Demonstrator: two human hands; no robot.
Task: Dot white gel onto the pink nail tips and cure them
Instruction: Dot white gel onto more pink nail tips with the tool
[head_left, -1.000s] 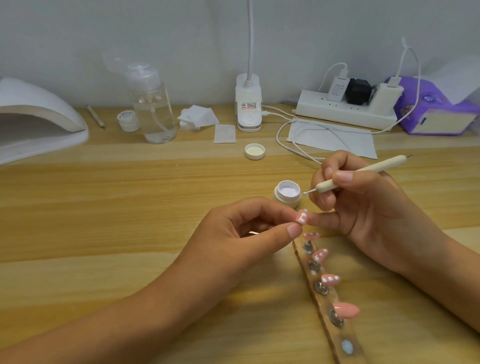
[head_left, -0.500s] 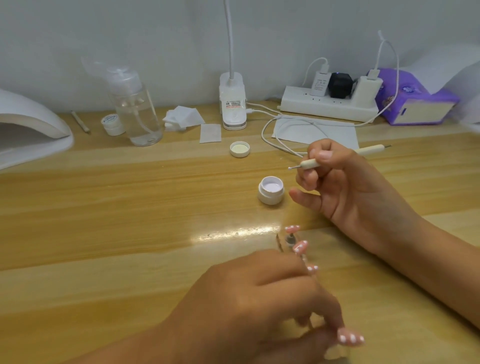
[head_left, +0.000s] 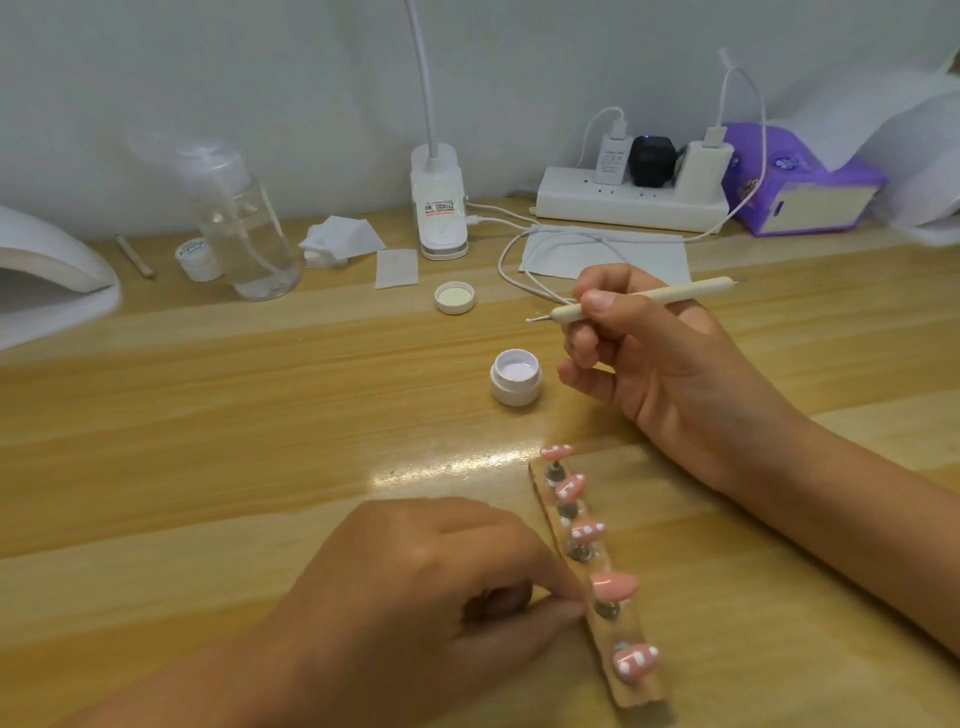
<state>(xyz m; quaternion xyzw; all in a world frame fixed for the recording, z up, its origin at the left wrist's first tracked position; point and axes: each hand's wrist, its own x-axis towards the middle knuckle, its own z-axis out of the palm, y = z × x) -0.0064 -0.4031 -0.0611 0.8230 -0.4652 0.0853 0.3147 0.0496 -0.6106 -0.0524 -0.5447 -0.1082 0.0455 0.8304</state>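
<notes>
A wooden holder strip lies at the near right and carries several pink nail tips on metal pegs. The nearest tip and the third one show white dots; the fourth tip is plain pink. My left hand has thumb and forefinger pinched together at the strip's left edge, right beside the plain tip's peg; a grip is not visible. My right hand hovers farther back, holding a cream dotting pen whose tip points left above the open pot of white gel.
The pot's lid lies behind it. A white curing lamp sits at the far left. Along the wall stand a clear pump bottle, a small jar, wipes, a clip lamp, a power strip and a purple tissue box.
My left hand has set the dotted tip down at the strip's near end and shifted to the plain tip's peg. My right hand lifted the pen up and back.
</notes>
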